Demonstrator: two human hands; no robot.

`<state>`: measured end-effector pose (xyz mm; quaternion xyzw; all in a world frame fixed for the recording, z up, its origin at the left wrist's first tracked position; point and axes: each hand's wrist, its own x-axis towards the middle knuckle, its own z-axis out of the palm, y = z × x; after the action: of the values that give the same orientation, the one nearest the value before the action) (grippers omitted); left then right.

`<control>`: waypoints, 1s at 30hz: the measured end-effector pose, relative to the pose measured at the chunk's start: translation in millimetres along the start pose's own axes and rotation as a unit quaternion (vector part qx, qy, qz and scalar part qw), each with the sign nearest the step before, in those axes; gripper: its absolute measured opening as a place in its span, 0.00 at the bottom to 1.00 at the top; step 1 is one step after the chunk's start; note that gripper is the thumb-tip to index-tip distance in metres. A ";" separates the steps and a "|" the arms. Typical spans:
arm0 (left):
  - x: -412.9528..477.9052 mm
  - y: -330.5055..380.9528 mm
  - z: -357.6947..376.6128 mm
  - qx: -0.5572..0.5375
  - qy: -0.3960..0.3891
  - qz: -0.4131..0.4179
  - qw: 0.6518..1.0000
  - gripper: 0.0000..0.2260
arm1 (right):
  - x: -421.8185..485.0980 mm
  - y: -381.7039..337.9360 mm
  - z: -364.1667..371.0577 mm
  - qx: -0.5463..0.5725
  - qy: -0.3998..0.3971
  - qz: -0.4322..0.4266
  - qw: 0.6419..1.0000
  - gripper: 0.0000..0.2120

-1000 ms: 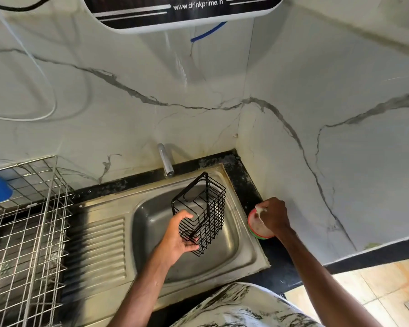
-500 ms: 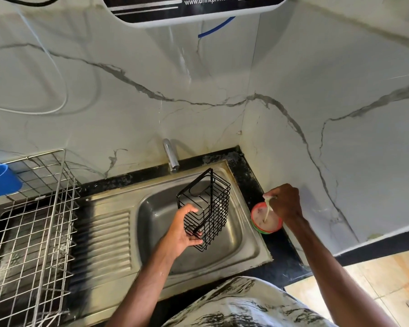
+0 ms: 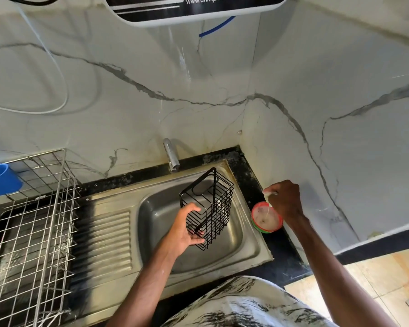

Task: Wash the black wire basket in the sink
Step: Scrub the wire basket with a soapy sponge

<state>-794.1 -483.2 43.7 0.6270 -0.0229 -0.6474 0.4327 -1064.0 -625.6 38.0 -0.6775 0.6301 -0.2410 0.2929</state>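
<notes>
Left grip [image 3: 182,230] clasps black wire basket [image 3: 219,208]; right grip [image 3: 285,201] pinches soapy scrubber [image 3: 269,192].

There is one line of words to read. It is a web address [image 3: 209,0], "www.drinkprime.in", in white letters. It sits on the black panel [image 3: 222,10] of a white machine [image 3: 165,24] that hangs on the wall, at the very top of the view. The edge of the view cuts off the tops of the last few letters. Thin white lines run on both sides of the words on the same panel.
</notes>
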 end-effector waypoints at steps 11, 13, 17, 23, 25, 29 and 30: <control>-21.2 0.9 9.2 0.086 0.003 0.067 0.994 0.28 | -13.3 -70.2 -1.3 0.166 -0.016 -0.062 0.984 0.23; -22.8 1.3 11.1 0.107 0.003 0.081 0.991 0.33 | -19.4 -92.2 3.8 0.161 -0.006 -0.121 0.980 0.21; -24.3 1.3 15.0 0.123 0.011 0.105 0.987 0.36 | -24.1 -111.9 22.2 0.073 -0.015 -0.220 0.973 0.20; -27.5 2.1 25.8 0.099 0.032 0.105 0.989 0.26 | -41.7 -124.1 50.2 0.007 -0.012 -0.350 0.937 0.22; -24.6 0.7 26.6 0.086 0.039 0.104 0.990 0.20 | -58.2 -135.9 55.8 0.010 -0.047 -0.404 0.913 0.21; -26.8 -0.7 23.1 0.094 0.038 0.101 0.990 0.23 | -37.0 -120.2 58.9 0.013 -0.057 -0.405 0.912 0.24; -27.6 -0.8 22.1 0.099 0.034 0.097 0.990 0.27 | -25.8 -112.0 56.8 0.013 -0.042 -0.368 0.929 0.25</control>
<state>-817.3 -477.7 69.8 0.6831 -0.1328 -0.5751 0.4301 -946.9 -590.7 77.1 -0.8678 0.3203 -0.3108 0.2186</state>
